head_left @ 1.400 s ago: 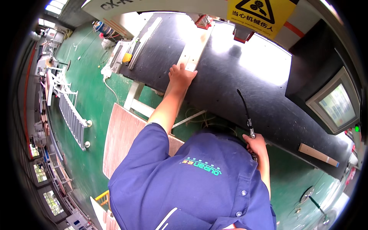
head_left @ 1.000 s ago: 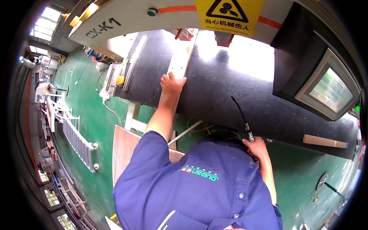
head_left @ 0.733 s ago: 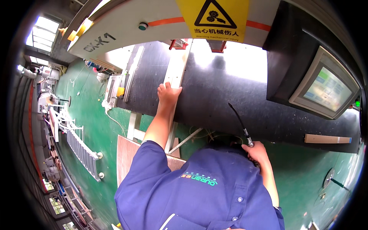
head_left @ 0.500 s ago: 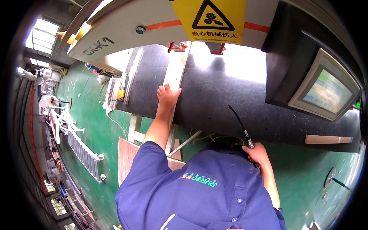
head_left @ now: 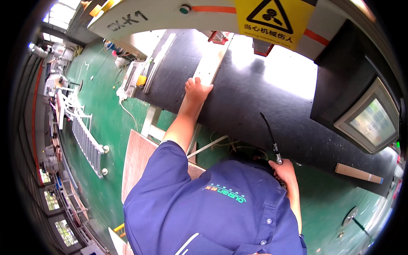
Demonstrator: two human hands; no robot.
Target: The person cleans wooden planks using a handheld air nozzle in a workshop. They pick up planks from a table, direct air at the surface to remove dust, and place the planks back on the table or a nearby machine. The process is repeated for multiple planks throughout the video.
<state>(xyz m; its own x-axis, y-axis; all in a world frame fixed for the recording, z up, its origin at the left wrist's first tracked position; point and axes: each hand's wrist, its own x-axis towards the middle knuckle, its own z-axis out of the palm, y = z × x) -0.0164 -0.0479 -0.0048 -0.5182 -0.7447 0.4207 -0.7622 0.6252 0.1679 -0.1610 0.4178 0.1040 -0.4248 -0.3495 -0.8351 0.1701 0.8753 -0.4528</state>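
Note:
My left hand lies over a long, narrow, pale board on the black tabletop. Its fingers are spread, and the thumb reaches the board's right edge. The board runs away from me beneath the machine; part of it is hidden by my hand and forearm. At my waist, my right hand is closed around an air blow gun. The gun's thin, curved black nozzle points up and away over the table's near edge, while its handle is mostly covered by my fingers.
A machine beam with a yellow warning sign spans the table. Red-edged parts hang beneath it. At right are a screen and a cardboard strip. Wood-grain panels stand left of me; a grey roller rack is farther left.
The whole view has turned and shifted, so the machine and table appear tilted. My left hand remains on the board, and my right hand still holds the air blow gun.

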